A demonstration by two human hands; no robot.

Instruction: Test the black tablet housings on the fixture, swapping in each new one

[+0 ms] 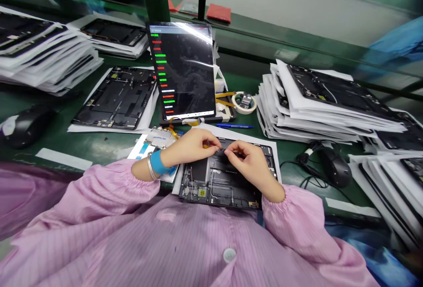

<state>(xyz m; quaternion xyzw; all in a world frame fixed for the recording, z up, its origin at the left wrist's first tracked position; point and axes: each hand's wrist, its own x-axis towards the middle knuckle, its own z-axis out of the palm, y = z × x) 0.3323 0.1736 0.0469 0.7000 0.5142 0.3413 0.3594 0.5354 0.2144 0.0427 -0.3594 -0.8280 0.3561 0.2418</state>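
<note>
An opened black tablet housing [228, 185], its inner parts showing, lies on white paper at the bench edge in front of me. My left hand [194, 146], with a blue band and a bracelet at the wrist, pinches over the far part of the housing. Close beside it, my right hand [249, 161] is also pinched, its fingertips almost meeting the left ones. What the fingertips hold is too small to make out. Partly behind my left wrist sits a circuit board [160, 137] with an orange flex cable.
A lit screen [185, 71] with coloured text lines stands ahead. Another opened housing [115, 97] lies to its left. Stacks of housings with paper rise at left [49, 62] and right [307, 106]. A tape roll [243, 103], a blue pen [234, 126] and two mice [335, 166] surround the work.
</note>
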